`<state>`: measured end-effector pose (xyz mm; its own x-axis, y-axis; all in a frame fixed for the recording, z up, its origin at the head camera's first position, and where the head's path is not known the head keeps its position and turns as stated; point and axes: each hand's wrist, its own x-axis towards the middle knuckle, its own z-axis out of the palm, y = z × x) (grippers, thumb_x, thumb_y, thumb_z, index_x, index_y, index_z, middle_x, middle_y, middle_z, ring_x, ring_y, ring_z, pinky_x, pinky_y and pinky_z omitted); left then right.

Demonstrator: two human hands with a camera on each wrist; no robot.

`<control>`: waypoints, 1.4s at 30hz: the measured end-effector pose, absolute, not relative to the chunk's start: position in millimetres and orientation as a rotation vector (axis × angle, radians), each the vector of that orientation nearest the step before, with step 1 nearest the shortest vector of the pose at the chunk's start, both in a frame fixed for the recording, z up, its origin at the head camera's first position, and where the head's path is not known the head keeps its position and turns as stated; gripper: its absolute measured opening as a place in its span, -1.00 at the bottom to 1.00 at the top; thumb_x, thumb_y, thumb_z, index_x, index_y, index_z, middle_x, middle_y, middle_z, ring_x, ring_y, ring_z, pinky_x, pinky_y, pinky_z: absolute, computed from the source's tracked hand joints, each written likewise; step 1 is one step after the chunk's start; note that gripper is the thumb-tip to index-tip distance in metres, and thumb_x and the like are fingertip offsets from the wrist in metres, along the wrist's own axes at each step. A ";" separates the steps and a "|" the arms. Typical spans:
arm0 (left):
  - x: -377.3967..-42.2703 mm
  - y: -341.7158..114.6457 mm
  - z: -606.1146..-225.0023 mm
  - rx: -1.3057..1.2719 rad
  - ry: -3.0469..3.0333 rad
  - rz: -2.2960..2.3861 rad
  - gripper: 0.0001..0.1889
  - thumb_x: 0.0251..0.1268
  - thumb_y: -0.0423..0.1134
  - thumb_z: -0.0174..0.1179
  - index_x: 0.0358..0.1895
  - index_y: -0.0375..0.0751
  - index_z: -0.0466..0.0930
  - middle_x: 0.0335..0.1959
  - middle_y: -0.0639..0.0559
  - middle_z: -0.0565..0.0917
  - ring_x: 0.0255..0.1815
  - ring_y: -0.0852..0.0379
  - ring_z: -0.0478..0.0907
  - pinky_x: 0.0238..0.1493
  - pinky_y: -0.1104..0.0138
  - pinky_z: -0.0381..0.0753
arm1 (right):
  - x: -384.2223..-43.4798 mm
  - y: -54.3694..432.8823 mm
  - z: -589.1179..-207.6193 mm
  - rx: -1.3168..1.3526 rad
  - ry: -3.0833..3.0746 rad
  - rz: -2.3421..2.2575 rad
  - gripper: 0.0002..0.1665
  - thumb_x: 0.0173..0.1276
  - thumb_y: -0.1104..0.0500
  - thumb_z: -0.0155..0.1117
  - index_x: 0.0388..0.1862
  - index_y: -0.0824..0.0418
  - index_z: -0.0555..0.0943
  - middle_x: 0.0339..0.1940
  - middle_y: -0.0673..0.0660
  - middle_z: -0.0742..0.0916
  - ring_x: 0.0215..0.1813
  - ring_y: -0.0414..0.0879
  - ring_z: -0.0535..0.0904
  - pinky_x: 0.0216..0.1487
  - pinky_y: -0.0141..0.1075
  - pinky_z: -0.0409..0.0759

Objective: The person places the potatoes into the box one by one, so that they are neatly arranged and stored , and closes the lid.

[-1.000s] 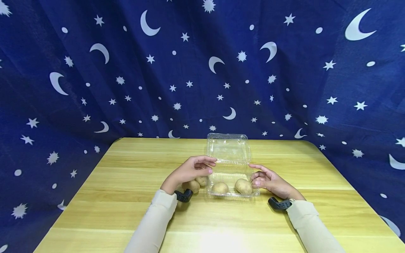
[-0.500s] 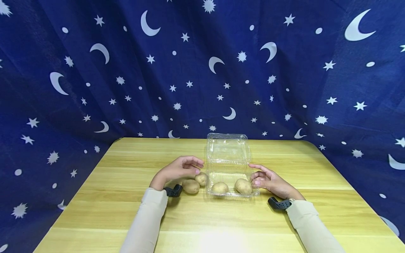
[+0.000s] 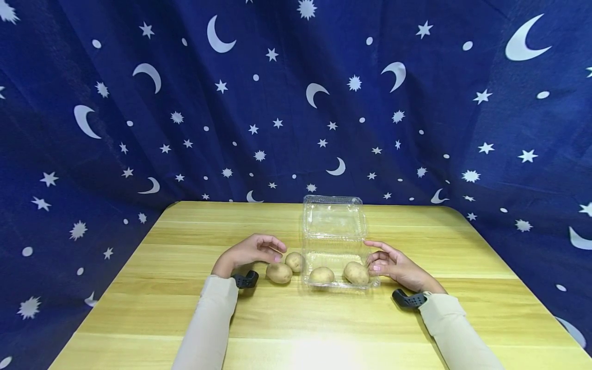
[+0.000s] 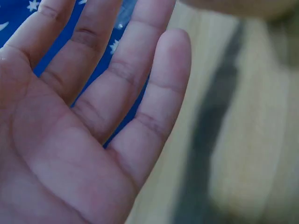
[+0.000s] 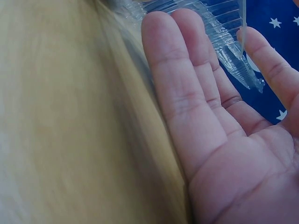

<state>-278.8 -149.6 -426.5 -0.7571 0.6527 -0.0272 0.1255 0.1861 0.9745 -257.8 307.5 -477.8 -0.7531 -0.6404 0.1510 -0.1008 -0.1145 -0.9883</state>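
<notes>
In the head view my left hand (image 3: pixel 254 252) hovers just behind and left of two loose potatoes, one (image 3: pixel 279 273) in front and one (image 3: pixel 295 262) beside the container. Its fingers are relaxed with nothing between them; the left wrist view shows the bare palm (image 4: pixel 70 140). A clear plastic clamshell container (image 3: pixel 334 244) stands with its lid raised. Two more potatoes lie in its base, a left one (image 3: pixel 321 275) and a right one (image 3: pixel 356 273). My right hand (image 3: pixel 400 267) rests along the container's right side, fingers fairly straight, one fingertip at the plastic rim (image 5: pixel 243 28).
A light wood table (image 3: pixel 296 318) carries everything. Behind it hangs a dark blue cloth (image 3: pixel 277 103) with white moons and stars. A black wrist strap (image 3: pixel 246 279) sits on the left wrist, another strap (image 3: pixel 409 298) on the right.
My left hand has moved left, away from the container, uncovering the two loose potatoes. The right hand and the container have stayed in place.
</notes>
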 end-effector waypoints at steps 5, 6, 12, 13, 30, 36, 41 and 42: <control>-281.0 -157.2 -434.8 0.737 1.969 1.595 -0.55 0.40 -0.41 0.40 0.23 -0.63 0.56 0.20 -0.28 0.70 0.22 -0.11 0.68 0.22 0.25 0.68 | -257.9 307.3 -477.8 -0.820 1.775 -1.930 -0.26 0.63 0.49 0.09 0.69 0.07 0.35 0.15 0.24 0.65 0.13 -0.14 0.71 0.24 -0.21 0.72; -281.7 -158.4 -436.6 0.737 1.949 1.595 -0.53 0.38 -0.42 0.40 0.24 -0.65 0.55 0.21 -0.28 0.70 0.23 -0.11 0.68 0.22 0.24 0.69 | -257.9 307.2 -477.7 -0.820 1.774 -1.930 -0.26 0.63 0.49 0.09 0.69 0.08 0.34 0.15 0.24 0.65 0.13 -0.14 0.71 0.24 -0.21 0.72; -285.0 -162.0 -443.1 0.713 1.890 1.555 -0.47 0.28 -0.42 0.45 0.27 -0.61 0.55 0.21 -0.15 0.71 0.18 0.05 0.67 0.22 0.28 0.67 | -257.9 306.5 -477.0 -0.824 1.761 -1.935 -0.26 0.63 0.49 0.10 0.68 0.06 0.36 0.15 0.25 0.65 0.12 -0.14 0.72 0.24 -0.21 0.72; -285.2 -162.1 -443.4 0.711 1.886 1.547 -0.46 0.26 -0.42 0.46 0.27 -0.61 0.56 0.20 -0.13 0.71 0.17 0.08 0.66 0.22 0.29 0.66 | -257.9 306.6 -476.9 -0.825 1.760 -1.936 -0.26 0.63 0.49 0.11 0.68 0.05 0.36 0.15 0.25 0.65 0.12 -0.14 0.72 0.24 -0.21 0.72; -283.6 -156.1 -443.3 0.680 1.987 1.412 -0.45 0.09 -0.52 0.52 0.22 -0.52 0.66 -0.01 0.07 0.73 0.03 0.15 0.61 0.25 0.36 0.54 | -258.3 308.8 -478.8 -0.835 1.746 -1.939 -0.23 0.62 0.51 0.10 0.71 0.15 0.30 0.14 0.25 0.67 0.13 -0.13 0.72 0.25 -0.21 0.71; -284.3 -155.9 -444.5 0.674 2.004 1.403 -0.46 0.10 -0.51 0.53 0.22 -0.50 0.67 -0.01 0.06 0.73 0.03 0.15 0.62 0.26 0.36 0.54 | -257.2 308.5 -477.7 -0.823 1.762 -1.937 -0.25 0.62 0.49 0.11 0.70 0.12 0.32 0.15 0.25 0.66 0.12 -0.12 0.72 0.25 -0.21 0.71; -284.1 -156.6 -445.2 0.659 2.014 1.402 -0.46 0.10 -0.51 0.53 0.22 -0.50 0.68 0.01 0.05 0.74 0.03 0.16 0.64 0.27 0.34 0.56 | -257.8 308.2 -478.3 -0.819 1.771 -1.932 -0.25 0.63 0.50 0.10 0.69 0.09 0.34 0.15 0.24 0.65 0.12 -0.11 0.72 0.25 -0.21 0.71; -283.9 -156.5 -445.1 0.657 2.014 1.405 -0.46 0.10 -0.51 0.53 0.22 -0.50 0.68 0.01 0.05 0.75 0.04 0.16 0.64 0.26 0.34 0.56 | -258.0 308.2 -478.5 -0.819 1.771 -1.932 -0.25 0.62 0.50 0.10 0.70 0.09 0.34 0.15 0.24 0.66 0.12 -0.11 0.72 0.25 -0.21 0.71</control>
<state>-283.9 -156.5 -445.1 -0.7034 0.6859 -0.1866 0.0617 0.3205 0.9452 -258.0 308.2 -478.5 -0.7518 -0.6410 0.1547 -0.0983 -0.1230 -0.9875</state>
